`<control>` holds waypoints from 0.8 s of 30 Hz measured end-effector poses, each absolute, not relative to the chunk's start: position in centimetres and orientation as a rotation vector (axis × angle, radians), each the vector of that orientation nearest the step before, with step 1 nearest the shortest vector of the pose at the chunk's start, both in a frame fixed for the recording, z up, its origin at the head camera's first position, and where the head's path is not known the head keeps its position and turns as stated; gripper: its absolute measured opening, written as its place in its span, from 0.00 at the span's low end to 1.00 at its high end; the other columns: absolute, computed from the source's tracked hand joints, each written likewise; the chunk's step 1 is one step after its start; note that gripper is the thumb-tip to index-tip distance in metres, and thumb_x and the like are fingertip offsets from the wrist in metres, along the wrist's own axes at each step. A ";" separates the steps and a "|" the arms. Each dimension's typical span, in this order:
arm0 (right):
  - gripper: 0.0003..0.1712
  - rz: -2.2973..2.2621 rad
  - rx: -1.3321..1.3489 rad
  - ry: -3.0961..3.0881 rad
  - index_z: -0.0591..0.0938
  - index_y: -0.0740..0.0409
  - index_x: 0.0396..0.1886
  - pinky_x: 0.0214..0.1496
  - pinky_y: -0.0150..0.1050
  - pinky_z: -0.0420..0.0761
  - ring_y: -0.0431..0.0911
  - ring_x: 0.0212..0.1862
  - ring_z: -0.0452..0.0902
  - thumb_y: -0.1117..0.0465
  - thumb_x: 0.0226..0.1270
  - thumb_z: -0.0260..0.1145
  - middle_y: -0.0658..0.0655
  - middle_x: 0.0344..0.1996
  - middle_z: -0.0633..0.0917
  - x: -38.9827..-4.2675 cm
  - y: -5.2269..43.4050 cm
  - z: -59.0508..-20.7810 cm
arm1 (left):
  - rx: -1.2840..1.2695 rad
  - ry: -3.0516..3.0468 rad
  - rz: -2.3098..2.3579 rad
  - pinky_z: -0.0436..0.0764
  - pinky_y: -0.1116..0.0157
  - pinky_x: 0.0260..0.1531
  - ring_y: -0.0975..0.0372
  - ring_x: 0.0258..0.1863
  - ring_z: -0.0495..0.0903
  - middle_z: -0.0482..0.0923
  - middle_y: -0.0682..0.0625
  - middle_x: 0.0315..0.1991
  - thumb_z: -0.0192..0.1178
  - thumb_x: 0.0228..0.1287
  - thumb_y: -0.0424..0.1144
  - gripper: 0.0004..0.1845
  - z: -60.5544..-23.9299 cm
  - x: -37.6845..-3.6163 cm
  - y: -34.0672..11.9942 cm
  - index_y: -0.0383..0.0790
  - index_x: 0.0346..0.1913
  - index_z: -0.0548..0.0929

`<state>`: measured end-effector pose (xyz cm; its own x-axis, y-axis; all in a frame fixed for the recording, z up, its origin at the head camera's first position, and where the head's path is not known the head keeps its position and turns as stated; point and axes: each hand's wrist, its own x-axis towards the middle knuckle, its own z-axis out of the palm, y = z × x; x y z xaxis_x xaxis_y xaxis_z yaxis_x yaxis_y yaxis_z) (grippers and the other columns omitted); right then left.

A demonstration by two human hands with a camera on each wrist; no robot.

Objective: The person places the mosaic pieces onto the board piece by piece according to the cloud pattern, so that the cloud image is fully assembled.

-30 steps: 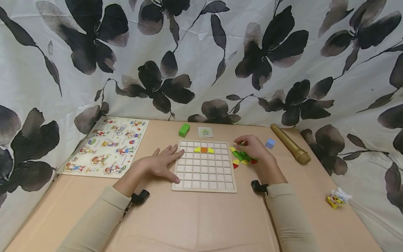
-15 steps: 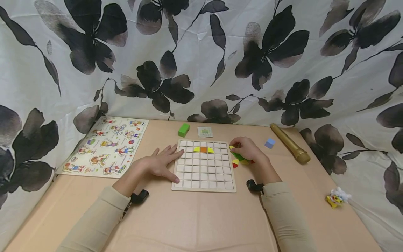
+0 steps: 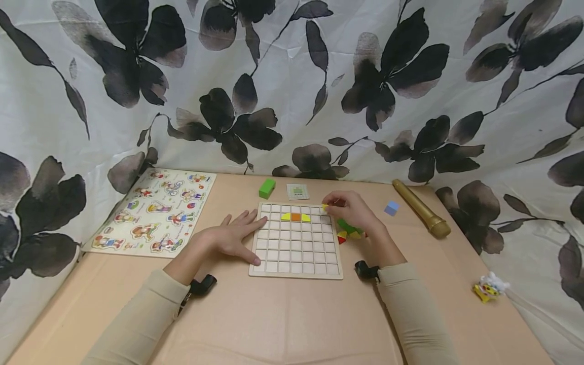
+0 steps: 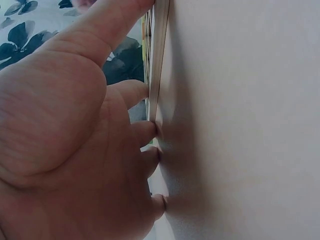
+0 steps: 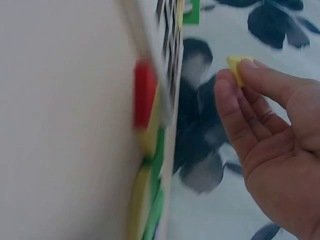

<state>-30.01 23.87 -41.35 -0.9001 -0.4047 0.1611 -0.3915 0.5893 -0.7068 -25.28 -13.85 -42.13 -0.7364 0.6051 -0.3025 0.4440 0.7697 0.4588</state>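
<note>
My right hand (image 3: pixel 351 208) pinches a small yellow tile (image 5: pixel 235 68) between thumb and fingertips, above the far right corner of a white grid board (image 3: pixel 296 253). In the right wrist view the tile looks triangular, and the hand is raised off the table. My left hand (image 3: pixel 233 237) lies spread at the board's left side, with thumb and index finger on its edge. On the grid, an orange square (image 3: pixel 296 217) sits between two yellow pieces in the second row. Loose green, yellow and red tiles (image 3: pixel 349 228) lie beside the board, partly under my right hand.
Behind the board are a green block (image 3: pixel 266 188) and a small card (image 3: pixel 297 191) with a green figure. To the right lie a blue block (image 3: pixel 391 208), a gold tube (image 3: pixel 422 209) and a small toy (image 3: pixel 489 287). A sheet of cartoon figures (image 3: pixel 155 213) is at left.
My right hand has come up from the loose tiles and moved left toward the board, with a yellow tile in its fingers. My left hand stays on the board's edge.
</note>
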 end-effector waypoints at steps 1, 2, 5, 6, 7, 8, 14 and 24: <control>0.09 -1.243 -0.712 2.767 0.88 0.59 0.49 0.43 0.40 0.82 0.51 0.40 0.79 0.64 0.74 0.69 0.56 0.42 0.87 -29.9 23.3 -41.0 | 0.798 2.525 0.499 0.32 0.30 0.76 0.41 0.85 0.32 0.33 0.39 0.86 0.72 0.53 0.71 0.65 -42.2 -25.3 -13.8 0.50 0.86 0.48; 0.09 -1.253 -0.722 2.749 0.89 0.59 0.50 0.43 0.39 0.83 0.51 0.41 0.79 0.64 0.73 0.69 0.55 0.42 0.87 -29.9 22.7 -40.7 | 0.802 2.526 0.497 0.32 0.30 0.76 0.41 0.85 0.32 0.32 0.39 0.86 0.72 0.53 0.71 0.65 -42.2 -25.4 -13.8 0.50 0.86 0.47; 0.07 -1.224 -0.769 2.724 0.89 0.57 0.47 0.45 0.38 0.81 0.49 0.41 0.79 0.66 0.71 0.70 0.54 0.41 0.88 -29.9 20.7 -40.1 | 0.807 2.525 0.494 0.32 0.30 0.76 0.41 0.85 0.32 0.32 0.39 0.86 0.72 0.53 0.71 0.65 -42.3 -25.4 -13.8 0.50 0.86 0.47; 0.06 -1.198 -0.788 2.716 0.89 0.56 0.45 0.45 0.37 0.82 0.48 0.40 0.79 0.66 0.71 0.71 0.54 0.40 0.88 -30.0 20.0 -40.0 | 0.805 2.525 0.495 0.32 0.30 0.76 0.41 0.85 0.32 0.32 0.39 0.86 0.72 0.53 0.71 0.65 -42.3 -25.4 -13.8 0.50 0.86 0.47; 0.06 -1.174 -0.807 2.702 0.89 0.55 0.44 0.45 0.37 0.82 0.47 0.40 0.80 0.66 0.70 0.72 0.53 0.39 0.89 -30.2 19.2 -39.9 | 0.802 2.524 0.496 0.32 0.30 0.76 0.41 0.85 0.32 0.32 0.39 0.86 0.72 0.53 0.71 0.65 -42.2 -25.4 -13.8 0.50 0.86 0.47; 0.05 -1.146 -0.833 2.685 0.89 0.55 0.43 0.44 0.36 0.82 0.46 0.39 0.80 0.66 0.70 0.72 0.53 0.39 0.89 -30.3 18.5 -39.9 | 0.799 2.523 0.501 0.32 0.30 0.76 0.41 0.85 0.32 0.32 0.39 0.86 0.72 0.53 0.70 0.65 -42.2 -25.3 -13.8 0.50 0.86 0.48; 0.06 -0.955 -1.031 2.582 0.91 0.59 0.43 0.44 0.35 0.83 0.41 0.39 0.83 0.68 0.70 0.70 0.54 0.40 0.91 -31.0 14.1 -40.0 | 0.796 2.522 0.507 0.32 0.30 0.76 0.42 0.85 0.32 0.33 0.39 0.86 0.72 0.53 0.70 0.65 -42.2 -25.3 -13.9 0.50 0.86 0.48; 0.03 -0.841 -1.014 2.559 0.88 0.58 0.35 0.41 0.33 0.79 0.40 0.35 0.78 0.69 0.68 0.72 0.49 0.30 0.87 -31.3 11.0 -40.7 | 0.798 2.524 0.492 0.32 0.30 0.76 0.42 0.85 0.32 0.33 0.39 0.86 0.72 0.53 0.71 0.65 -42.1 -25.2 -14.0 0.51 0.86 0.49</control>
<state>-31.30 11.04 -40.70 -0.7217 -0.6916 -0.0290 -0.5395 0.5882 -0.6025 -25.23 -13.99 -42.12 -0.7340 0.6073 -0.3041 0.4484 0.7696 0.4545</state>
